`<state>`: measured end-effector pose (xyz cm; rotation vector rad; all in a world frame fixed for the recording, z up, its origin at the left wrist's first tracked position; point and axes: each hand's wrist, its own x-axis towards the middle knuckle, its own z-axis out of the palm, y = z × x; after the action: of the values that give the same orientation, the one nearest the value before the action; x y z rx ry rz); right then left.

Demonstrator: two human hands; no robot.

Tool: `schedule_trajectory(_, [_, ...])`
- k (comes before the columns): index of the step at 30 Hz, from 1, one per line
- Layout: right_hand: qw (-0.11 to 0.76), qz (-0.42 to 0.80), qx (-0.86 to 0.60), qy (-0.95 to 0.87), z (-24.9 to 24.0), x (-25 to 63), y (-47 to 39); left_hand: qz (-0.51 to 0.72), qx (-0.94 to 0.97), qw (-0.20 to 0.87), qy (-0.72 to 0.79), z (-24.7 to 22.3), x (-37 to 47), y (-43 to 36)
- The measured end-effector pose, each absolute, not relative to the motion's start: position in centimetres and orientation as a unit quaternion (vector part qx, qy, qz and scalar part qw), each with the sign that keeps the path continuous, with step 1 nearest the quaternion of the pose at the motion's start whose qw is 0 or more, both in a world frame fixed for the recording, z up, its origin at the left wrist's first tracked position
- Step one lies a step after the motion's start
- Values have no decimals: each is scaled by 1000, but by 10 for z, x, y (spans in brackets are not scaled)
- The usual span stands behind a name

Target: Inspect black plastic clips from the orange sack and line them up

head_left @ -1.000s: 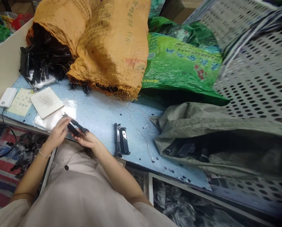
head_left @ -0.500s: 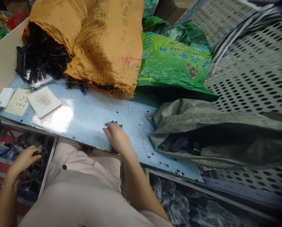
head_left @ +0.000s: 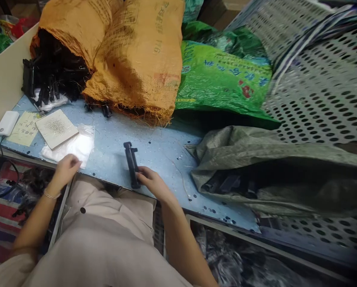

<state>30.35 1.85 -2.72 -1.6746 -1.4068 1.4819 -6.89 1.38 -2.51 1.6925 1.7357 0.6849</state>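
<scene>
A long black plastic part [head_left: 131, 165] stands out over the blue tabletop [head_left: 112, 135], with my right hand [head_left: 150, 181] gripping its lower right side. At the front edge of the clear plastic bags [head_left: 84, 147] is my left hand [head_left: 67, 169], its fingers curled together. Whether those fingers pinch anything is too small to tell. A pale square plate [head_left: 57, 128] with a speckled middle lies on the bags.
Orange sacks [head_left: 139, 59] spill black parts [head_left: 51, 79] at the back left. A green bag [head_left: 223, 75] and an open grey sack [head_left: 232, 147] sit right. A white device [head_left: 6, 123] with a cable lies far left.
My left hand has moved right and up, from above the lower left bin to the plastic bags. The black part, mostly hidden behind my right hand before, now shows at full length.
</scene>
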Motion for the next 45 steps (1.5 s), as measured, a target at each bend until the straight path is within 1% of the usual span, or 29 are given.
schedule_trajectory(2, [277, 628, -553, -472, -23, 272, 27, 274, 661, 194, 671, -24, -41, 37])
schedule_trajectory(3, [288, 657, -529, -453, -23, 258, 31, 278, 660, 176, 676, -26, -35, 47])
schedule_trajectory(4, [298, 680, -509, -435, -23, 246, 34, 288, 650, 191, 676, -30, -33, 56])
schedule_trajectory(5, [309, 700, -491, -417, -23, 237, 38, 311, 626, 230, 677, -35, -36, 63])
schedule_trajectory(9, [329, 770, -417, -354, -21, 210, 56, 447, 421, 453, 646, -47, -64, 77])
schedule_trajectory(11, [329, 800, -381, -325, -19, 197, 67, 476, 359, 508, 622, -47, -73, 78])
schedule_trajectory(16, [316, 856, -320, -254, -24, 144, 94, 500, 352, 498, 614, -44, -66, 77])
schedule_trajectory(18, [306, 865, -322, -234, -31, 124, 103, 501, 363, 496, 609, -43, -64, 76])
schedule_trajectory(20, [317, 856, -350, -212, -40, 116, 108, 511, 362, 495, 603, -41, -67, 75])
schedule_trajectory(24, [367, 811, -390, -236, -48, 134, 104, 569, 356, 456, 584, -35, -79, 68])
schedule_trajectory(28, [392, 803, -353, -278, -38, 152, 85, 584, 410, 412, 567, -33, -70, 63])
schedule_trajectory(31, [357, 836, -319, -269, -32, 140, 80, 554, 455, 413, 562, -35, -57, 62])
schedule_trajectory(33, [336, 845, -323, -260, -34, 130, 85, 530, 506, 387, 559, -35, -56, 60])
schedule_trajectory(35, [343, 835, -346, -255, -39, 125, 91, 488, 588, 315, 564, -34, -63, 56])
schedule_trajectory(37, [357, 815, -372, -266, -44, 130, 92, 418, 668, 219, 576, -33, -72, 51])
schedule_trajectory(39, [371, 792, -387, -292, -45, 140, 87, 347, 711, 156, 591, -33, -76, 46])
schedule_trajectory(42, [358, 803, -377, -292, -42, 159, 67, 324, 710, 152, 606, -34, -71, 45])
schedule_trajectory(45, [285, 858, -352, -243, -38, 174, 45, 364, 683, 169, 610, -36, -65, 46])
